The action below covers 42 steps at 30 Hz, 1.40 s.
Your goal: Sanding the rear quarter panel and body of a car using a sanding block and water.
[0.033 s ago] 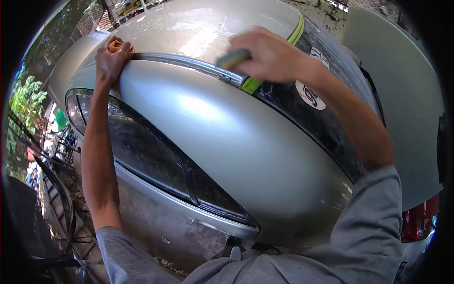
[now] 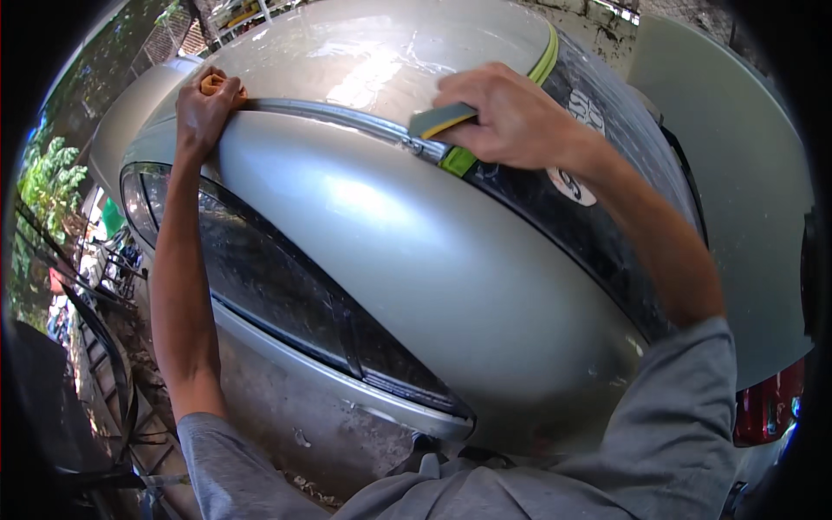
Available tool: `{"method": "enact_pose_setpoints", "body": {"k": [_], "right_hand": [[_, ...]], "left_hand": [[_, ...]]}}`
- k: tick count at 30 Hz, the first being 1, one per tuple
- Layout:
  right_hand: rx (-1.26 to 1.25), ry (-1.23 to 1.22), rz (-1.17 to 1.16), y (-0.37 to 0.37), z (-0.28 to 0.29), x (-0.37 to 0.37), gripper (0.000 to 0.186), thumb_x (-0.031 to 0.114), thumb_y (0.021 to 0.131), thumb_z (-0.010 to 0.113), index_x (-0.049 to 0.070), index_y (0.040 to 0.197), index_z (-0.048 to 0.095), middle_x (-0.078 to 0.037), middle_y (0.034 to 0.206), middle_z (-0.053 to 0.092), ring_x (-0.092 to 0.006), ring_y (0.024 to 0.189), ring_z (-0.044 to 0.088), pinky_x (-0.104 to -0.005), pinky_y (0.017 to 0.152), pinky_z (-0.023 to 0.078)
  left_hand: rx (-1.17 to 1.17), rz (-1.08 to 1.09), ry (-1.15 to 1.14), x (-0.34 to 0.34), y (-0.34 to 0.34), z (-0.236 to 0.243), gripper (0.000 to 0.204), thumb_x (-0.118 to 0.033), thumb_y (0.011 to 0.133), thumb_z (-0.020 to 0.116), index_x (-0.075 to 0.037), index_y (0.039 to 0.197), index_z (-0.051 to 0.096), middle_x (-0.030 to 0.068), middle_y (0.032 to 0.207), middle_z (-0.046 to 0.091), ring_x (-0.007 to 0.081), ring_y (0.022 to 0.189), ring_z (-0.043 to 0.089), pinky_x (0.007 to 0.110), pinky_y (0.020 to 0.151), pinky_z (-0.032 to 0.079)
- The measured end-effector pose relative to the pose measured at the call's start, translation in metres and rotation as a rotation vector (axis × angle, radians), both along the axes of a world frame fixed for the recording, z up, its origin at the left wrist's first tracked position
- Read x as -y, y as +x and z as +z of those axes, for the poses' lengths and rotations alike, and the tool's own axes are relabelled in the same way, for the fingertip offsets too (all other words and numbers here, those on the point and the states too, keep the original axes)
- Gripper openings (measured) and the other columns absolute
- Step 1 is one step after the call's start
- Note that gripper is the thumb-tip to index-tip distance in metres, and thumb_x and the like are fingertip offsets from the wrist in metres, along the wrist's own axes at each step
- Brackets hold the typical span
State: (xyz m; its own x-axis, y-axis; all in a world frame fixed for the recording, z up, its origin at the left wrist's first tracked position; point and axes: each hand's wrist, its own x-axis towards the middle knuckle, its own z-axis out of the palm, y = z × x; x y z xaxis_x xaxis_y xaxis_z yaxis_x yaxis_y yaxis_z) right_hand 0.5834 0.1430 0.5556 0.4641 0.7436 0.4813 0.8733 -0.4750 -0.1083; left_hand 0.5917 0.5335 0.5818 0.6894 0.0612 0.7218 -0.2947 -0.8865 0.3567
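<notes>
My right hand (image 2: 511,117) grips a flat grey block with a yellow layer (image 2: 444,119), probably a sanding block. It is held at the edge of a silver car's roof (image 2: 303,52), over the rear end of the bare metal roof channel (image 2: 347,118). Green masking tape (image 2: 458,161) covers that end, beside the dark rear window (image 2: 568,212). Toward the front of the car, my left hand (image 2: 201,117) is closed round an orange-brown crumpled piece (image 2: 211,84), perhaps a sponge, and rests against the channel's other end.
The car's smooth silver rear pillar (image 2: 433,269) curves down toward me. Dark side windows (image 2: 269,269) lie below my left arm. A raised grey-green panel (image 2: 719,191) stands at the right. Plants (image 2: 52,191) and metal frames (image 2: 113,364) are at the left.
My right hand has shifted slightly right and down, bringing the grey-and-yellow block with it. The left hand has stayed in place.
</notes>
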Motion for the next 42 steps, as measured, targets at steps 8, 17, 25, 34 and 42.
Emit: {"method": "enact_pose_setpoints", "body": {"k": [8,17,25,34,42], "right_hand": [[-0.207,0.007,-0.378,-0.019,-0.006,0.023,0.036,0.038,0.088,0.064,0.006,0.100,0.075,-0.015,0.093,0.073,-0.0263,0.090,0.070,-0.0416,0.086,0.055],[-0.099,0.113,-0.522,-0.055,-0.021,0.014,0.043,0.041,0.088,0.062,0.000,0.093,0.073,-0.020,0.095,0.071,-0.0334,0.094,0.069,-0.0452,0.091,0.053],[-0.173,0.086,-0.628,-0.046,-0.005,0.032,0.046,0.043,0.089,0.062,-0.001,0.092,0.073,-0.022,0.091,0.071,-0.0346,0.088,0.070,-0.0440,0.085,0.054],[0.003,0.215,-0.494,-0.060,-0.031,-0.004,0.046,0.042,0.086,0.067,-0.004,0.091,0.071,-0.024,0.087,0.070,-0.0375,0.080,0.070,-0.0446,0.078,0.055],[-0.005,0.234,-0.621,-0.056,-0.026,0.016,0.044,0.042,0.087,0.064,-0.002,0.087,0.072,-0.026,0.086,0.069,-0.0387,0.079,0.069,-0.0444,0.078,0.055]], "left_hand": [[0.114,-0.137,0.035,0.057,0.010,0.008,0.023,-0.022,0.089,0.063,-0.001,0.095,0.067,0.0127,0.098,0.071,0.0156,0.076,0.066,0.028,0.072,0.054],[-0.266,-0.838,-0.078,0.253,-0.022,0.032,0.024,-0.007,0.078,0.048,0.003,0.062,0.062,0.0104,0.055,0.060,0.0153,0.048,0.057,0.031,0.045,0.048],[-0.259,-0.968,-0.255,0.257,-0.005,0.029,0.025,-0.008,0.082,0.049,-0.002,0.059,0.056,0.0063,0.053,0.055,0.0123,0.048,0.053,0.028,0.043,0.042],[-0.042,-0.834,0.160,0.156,0.001,0.024,0.017,-0.015,0.092,0.058,0.000,0.091,0.063,0.0073,0.083,0.065,0.0134,0.071,0.062,0.027,0.065,0.052],[0.203,-0.577,0.086,0.032,-0.030,-0.028,0.033,-0.030,0.097,0.058,0.001,0.109,0.062,0.0122,0.102,0.065,0.0192,0.098,0.062,0.030,0.089,0.047]]}}
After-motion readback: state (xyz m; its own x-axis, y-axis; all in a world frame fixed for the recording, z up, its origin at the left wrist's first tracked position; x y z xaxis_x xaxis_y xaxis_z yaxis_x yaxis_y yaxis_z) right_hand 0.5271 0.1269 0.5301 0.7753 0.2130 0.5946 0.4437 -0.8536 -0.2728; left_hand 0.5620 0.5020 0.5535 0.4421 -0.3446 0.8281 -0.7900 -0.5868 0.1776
